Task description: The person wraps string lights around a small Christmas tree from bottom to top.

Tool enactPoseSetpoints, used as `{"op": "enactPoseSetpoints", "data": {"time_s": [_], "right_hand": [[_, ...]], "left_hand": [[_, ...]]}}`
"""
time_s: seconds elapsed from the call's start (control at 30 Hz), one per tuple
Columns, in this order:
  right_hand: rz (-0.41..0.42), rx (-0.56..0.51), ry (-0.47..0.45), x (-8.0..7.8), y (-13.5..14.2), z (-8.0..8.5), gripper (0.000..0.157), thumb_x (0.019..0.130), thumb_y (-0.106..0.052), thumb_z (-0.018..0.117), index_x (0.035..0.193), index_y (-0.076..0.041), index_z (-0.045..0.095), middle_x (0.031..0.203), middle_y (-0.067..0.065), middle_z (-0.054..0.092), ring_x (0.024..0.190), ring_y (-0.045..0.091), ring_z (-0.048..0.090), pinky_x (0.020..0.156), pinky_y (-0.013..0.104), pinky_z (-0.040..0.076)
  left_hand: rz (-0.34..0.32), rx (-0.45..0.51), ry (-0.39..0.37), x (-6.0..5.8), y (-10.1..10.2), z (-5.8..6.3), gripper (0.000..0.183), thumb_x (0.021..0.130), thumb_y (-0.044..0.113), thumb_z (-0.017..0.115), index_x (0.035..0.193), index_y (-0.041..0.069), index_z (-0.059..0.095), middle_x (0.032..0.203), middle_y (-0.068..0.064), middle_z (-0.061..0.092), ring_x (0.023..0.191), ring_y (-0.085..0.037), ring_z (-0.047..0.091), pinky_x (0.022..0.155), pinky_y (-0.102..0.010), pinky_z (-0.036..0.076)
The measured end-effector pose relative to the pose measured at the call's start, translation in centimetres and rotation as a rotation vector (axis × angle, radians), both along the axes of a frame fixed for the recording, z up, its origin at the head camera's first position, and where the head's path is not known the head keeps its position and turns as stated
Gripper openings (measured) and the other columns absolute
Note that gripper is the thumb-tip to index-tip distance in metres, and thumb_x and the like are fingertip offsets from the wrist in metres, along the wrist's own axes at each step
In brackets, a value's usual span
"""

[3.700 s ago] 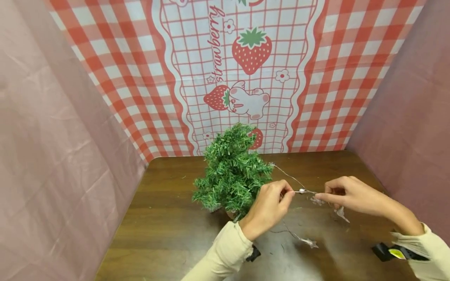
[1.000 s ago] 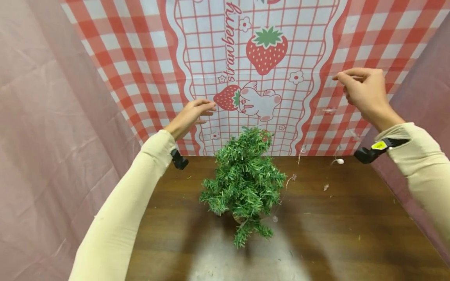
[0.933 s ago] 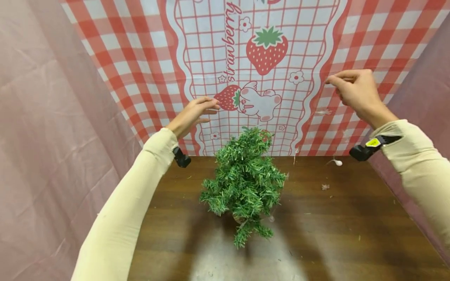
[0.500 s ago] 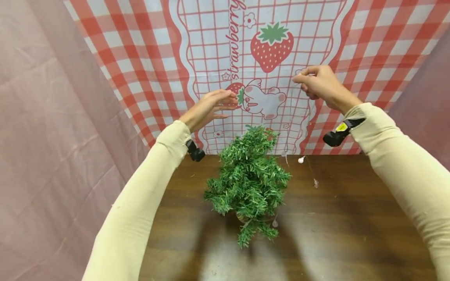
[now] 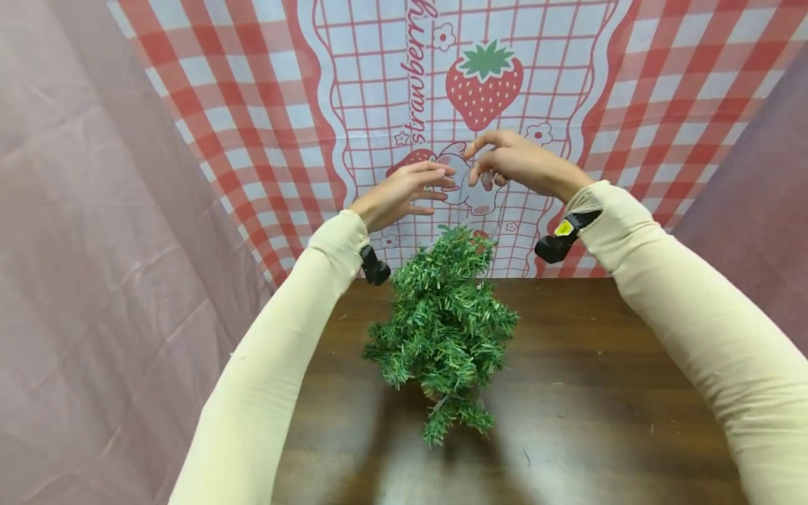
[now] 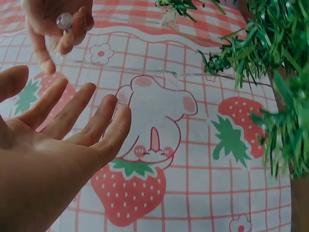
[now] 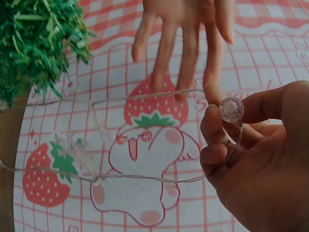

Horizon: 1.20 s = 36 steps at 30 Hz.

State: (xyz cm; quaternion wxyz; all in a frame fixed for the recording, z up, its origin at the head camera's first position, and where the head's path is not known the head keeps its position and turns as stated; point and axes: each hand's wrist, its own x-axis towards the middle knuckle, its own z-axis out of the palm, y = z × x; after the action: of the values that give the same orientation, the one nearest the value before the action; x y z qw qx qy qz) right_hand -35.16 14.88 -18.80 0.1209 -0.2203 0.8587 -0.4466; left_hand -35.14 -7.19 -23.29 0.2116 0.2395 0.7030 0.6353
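Observation:
In the head view a small green artificial Christmas tree [image 5: 442, 315] stands on the table, both hands raised above and beyond its top. My right hand [image 5: 520, 163] holds a string of fairy lights; in the right wrist view its curled fingers have the thin wire [image 7: 149, 178] running through them, and a clear round bulb [image 7: 231, 109] sits at the fingertips. More of the string, with a clear star-like piece [image 7: 79, 154], stretches toward the tree's side. Just left of it, my left hand [image 5: 407, 193] faces the right with fingers spread and holds nothing.
Behind the tree hangs a red-and-white strawberry cloth [image 5: 486, 84]. Pink curtains [image 5: 95, 210] close off both sides. The brown wooden table [image 5: 587, 393] has small green scraps on it.
Both hands held the wire low, right of the tree, then rose apart. The right hand has since swung left with the string, and the left has moved right, so they nearly meet.

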Motion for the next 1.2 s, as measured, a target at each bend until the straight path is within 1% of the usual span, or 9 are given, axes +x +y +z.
{"op": "enactPoseSetpoints", "data": {"time_s": [0.1,0.23,0.33,0.47,0.63,0.8,1.0,1.1,1.2], "right_hand": [[0.026,0.028,0.028,1.0,-1.0,0.2,0.037,0.089,-0.010,0.044,0.126,-0.005,0.039,0.103,0.020,0.058,0.081,0.026,0.052,0.063,0.030,0.042],[0.033,0.052,0.090,1.3,-1.7,0.0,0.037,0.087,-0.009,0.046,0.124,-0.005,0.041,0.099,0.017,0.061,0.083,0.027,0.054,0.065,0.030,0.042],[0.029,0.084,0.163,0.8,-1.5,-0.5,0.032,0.087,-0.009,0.045,0.119,-0.007,0.044,0.093,0.015,0.064,0.079,0.026,0.057,0.063,0.029,0.043],[0.047,0.201,0.272,1.0,-1.7,-0.9,0.025,0.089,-0.009,0.046,0.114,-0.006,0.050,0.089,0.015,0.064,0.074,0.025,0.059,0.060,0.029,0.046],[0.067,0.375,0.371,1.2,-1.3,-1.3,0.020,0.091,-0.016,0.051,0.105,-0.005,0.060,0.082,0.012,0.066,0.067,0.023,0.060,0.056,0.030,0.047],[0.070,0.465,0.414,1.6,-0.7,-1.7,0.021,0.091,-0.021,0.051,0.096,-0.007,0.065,0.074,0.010,0.064,0.063,0.021,0.057,0.055,0.029,0.046],[0.053,0.485,0.420,1.8,0.1,-3.0,0.029,0.091,-0.031,0.050,0.080,-0.008,0.065,0.071,0.011,0.062,0.054,0.017,0.050,0.051,0.029,0.043],[0.031,0.472,0.437,1.8,1.0,-3.6,0.033,0.092,-0.032,0.048,0.073,-0.008,0.059,0.068,0.012,0.060,0.049,0.017,0.045,0.048,0.030,0.040],[0.017,0.445,0.452,2.0,2.0,-4.1,0.033,0.093,-0.032,0.047,0.073,-0.008,0.054,0.069,0.014,0.059,0.048,0.018,0.043,0.048,0.031,0.038]], "left_hand": [[-0.030,-0.002,0.003,0.0,0.5,-0.2,0.038,0.095,0.031,0.042,0.129,0.015,0.043,0.131,-0.007,0.045,0.120,-0.026,0.042,0.097,-0.044,0.036],[-0.012,-0.042,0.027,0.1,0.9,-0.3,0.030,0.094,0.026,0.046,0.119,0.010,0.050,0.116,-0.014,0.056,0.112,-0.027,0.050,0.095,-0.042,0.038],[0.020,-0.134,0.141,0.1,0.8,-0.5,0.026,0.092,0.025,0.051,0.110,0.007,0.057,0.107,-0.015,0.059,0.100,-0.026,0.057,0.091,-0.039,0.043],[0.085,-0.237,0.300,0.0,-0.1,-0.8,0.022,0.090,0.024,0.055,0.100,0.006,0.063,0.095,-0.015,0.061,0.091,-0.030,0.059,0.083,-0.034,0.048],[0.113,-0.252,0.311,0.9,-1.1,-0.6,0.021,0.089,0.016,0.055,0.098,0.000,0.064,0.088,-0.013,0.064,0.088,-0.041,0.057,0.082,-0.039,0.048],[0.117,-0.223,0.345,1.9,-1.2,-0.1,0.021,0.089,0.014,0.056,0.097,-0.004,0.063,0.087,-0.014,0.064,0.083,-0.044,0.056,0.081,-0.043,0.048],[0.116,-0.233,0.396,2.6,-1.4,0.2,0.023,0.089,0.015,0.054,0.097,-0.005,0.063,0.080,-0.019,0.060,0.082,-0.044,0.055,0.080,-0.041,0.049],[0.154,-0.215,0.385,2.7,-1.9,0.4,0.023,0.090,0.015,0.054,0.098,-0.004,0.063,0.079,-0.019,0.059,0.083,-0.044,0.055,0.081,-0.040,0.049],[0.203,-0.205,0.370,2.7,-2.7,0.5,0.022,0.090,0.016,0.054,0.099,-0.002,0.064,0.079,-0.013,0.061,0.083,-0.042,0.055,0.081,-0.040,0.049]]}}
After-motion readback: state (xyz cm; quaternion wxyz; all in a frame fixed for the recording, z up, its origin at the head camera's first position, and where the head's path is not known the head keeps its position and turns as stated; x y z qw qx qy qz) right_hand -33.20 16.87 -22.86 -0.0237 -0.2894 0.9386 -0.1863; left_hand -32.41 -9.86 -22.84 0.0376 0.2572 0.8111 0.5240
